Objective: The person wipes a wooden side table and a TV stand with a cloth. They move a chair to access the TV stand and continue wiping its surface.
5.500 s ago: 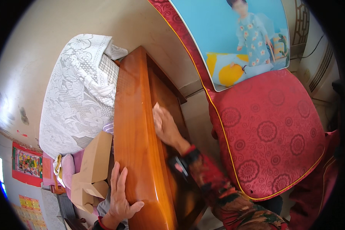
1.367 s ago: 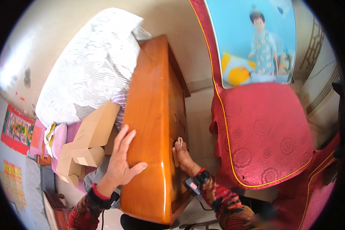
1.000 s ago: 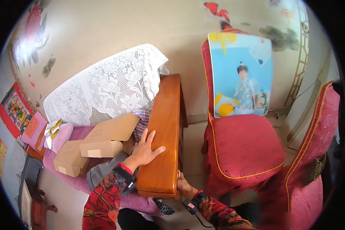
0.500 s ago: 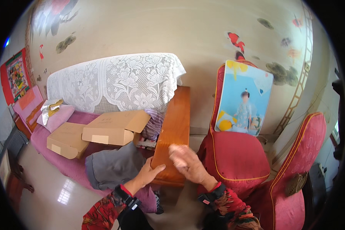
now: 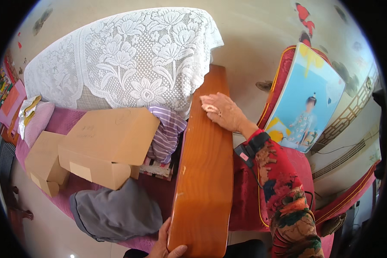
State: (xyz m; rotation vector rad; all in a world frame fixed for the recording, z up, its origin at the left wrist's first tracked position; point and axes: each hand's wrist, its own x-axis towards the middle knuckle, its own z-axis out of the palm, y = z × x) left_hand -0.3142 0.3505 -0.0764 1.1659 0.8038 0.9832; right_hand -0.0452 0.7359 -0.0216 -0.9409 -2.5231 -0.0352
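A glossy brown wooden armrest (image 5: 204,172) of the sofa runs away from me through the middle of the view. My right hand (image 5: 228,114) lies on its far part, fingers closed on a small pinkish cloth (image 5: 210,107) pressed against the wood. The cloth is mostly covered by the fingers. Down at the lower edge, my left hand (image 5: 164,247) grips the near left corner of the armrest, its thumb on the front end and its fingers along the side. Part of the left hand is cut off by the frame.
Left of the armrest, two cardboard boxes (image 5: 109,133), a grey cloth (image 5: 116,210) and a striped purple cloth (image 5: 167,131) lie on the sofa. White lace (image 5: 148,56) drapes the backrest. On the right, a picture panel (image 5: 309,99) leans on a red-covered chair (image 5: 249,193).
My right hand has moved from above the armrest's near end to its far part, with the cloth on the wood. My view has come closer; my left hand stays at the near end.
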